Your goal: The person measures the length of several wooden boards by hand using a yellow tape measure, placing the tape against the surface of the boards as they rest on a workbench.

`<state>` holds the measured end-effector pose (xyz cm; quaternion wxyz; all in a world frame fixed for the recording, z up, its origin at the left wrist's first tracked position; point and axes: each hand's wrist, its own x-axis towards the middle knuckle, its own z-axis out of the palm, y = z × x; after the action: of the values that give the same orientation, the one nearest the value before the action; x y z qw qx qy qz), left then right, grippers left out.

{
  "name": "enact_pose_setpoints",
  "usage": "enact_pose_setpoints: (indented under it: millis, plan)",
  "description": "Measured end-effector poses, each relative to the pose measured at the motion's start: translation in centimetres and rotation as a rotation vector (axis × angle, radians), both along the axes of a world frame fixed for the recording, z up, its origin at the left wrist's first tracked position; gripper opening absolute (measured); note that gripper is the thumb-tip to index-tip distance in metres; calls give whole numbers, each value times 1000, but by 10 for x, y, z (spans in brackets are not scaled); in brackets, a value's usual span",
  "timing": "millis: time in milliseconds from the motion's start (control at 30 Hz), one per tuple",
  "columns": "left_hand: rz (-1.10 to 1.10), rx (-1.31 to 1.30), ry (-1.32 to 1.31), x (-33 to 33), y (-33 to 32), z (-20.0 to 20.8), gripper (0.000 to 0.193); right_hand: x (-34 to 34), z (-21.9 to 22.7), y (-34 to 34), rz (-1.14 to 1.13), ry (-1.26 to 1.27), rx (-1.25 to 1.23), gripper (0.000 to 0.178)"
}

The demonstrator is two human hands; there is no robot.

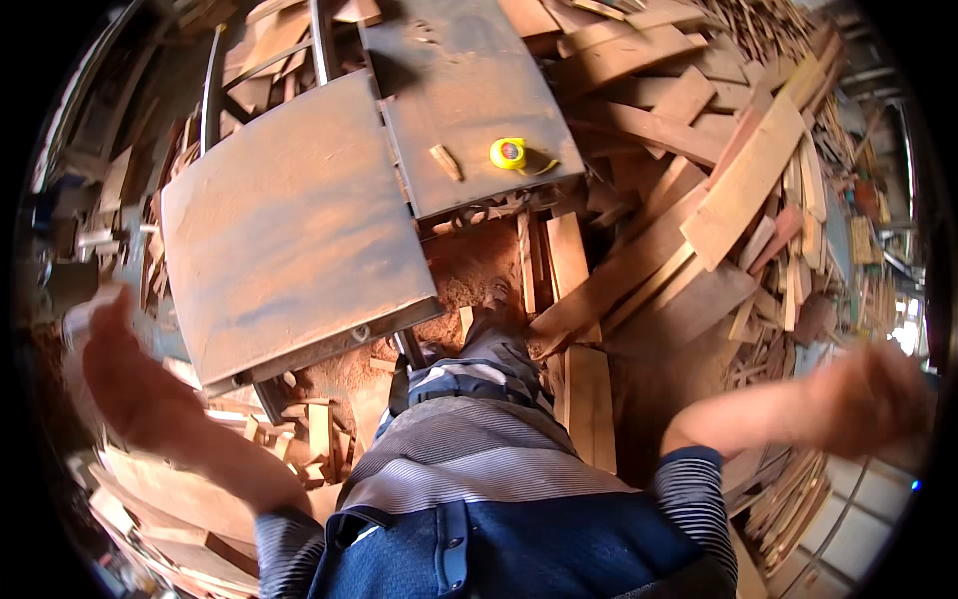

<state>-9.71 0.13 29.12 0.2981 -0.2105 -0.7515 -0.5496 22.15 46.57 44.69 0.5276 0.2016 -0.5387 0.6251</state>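
Both my arms are spread wide, away from the machine table in front of me. My left hand (pixel 112 349) is raised at the far left, beside the left metal plate (pixel 299 230); motion smears its fingers. Off at the far right edge, my right hand (pixel 870 401) is also blurred, with a rounded outline. Whether either hand holds anything cannot be made out. A yellow tape measure (pixel 508 153) lies near the front edge of the right metal plate (pixel 459 90), with a small wood offcut (pixel 446 162) to its left. Sawdust coats both plates.
Stacked boards and offcuts (pixel 639 130) pile up right of the table. One long plank (pixel 748 195) slants over them. More boards (pixel 180 489) lie at the lower left. Sawdust (pixel 464 265) covers the ground by my foot. Metal rails (pixel 321 45) stretch behind the left plate.
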Motion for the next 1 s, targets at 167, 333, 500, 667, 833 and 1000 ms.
enact_pose_setpoints:
  millis: [167,333,500,667,833,1000]
  plan:
    - [-276,-82,-886,58,53,-167,43,-4,-241,120,-692,-755,-578,18]
    - [-45,-861,-911,117,63,-236,63,51,-495,91,-8,-1184,-1422,22]
    - [-87,-1001,-817,118,67,-276,59,81,-548,-21,-84,-1874,176,16]
    - [-72,-1088,-601,119,76,-284,53,92,-552,-18,-133,-1957,48,25]
    - [-137,-1089,-534,104,67,-294,48,145,-563,-15,-539,-1987,-82,24]
    - [-184,-1053,-434,99,65,-314,41,200,-546,-55,-598,-1905,-5,29]
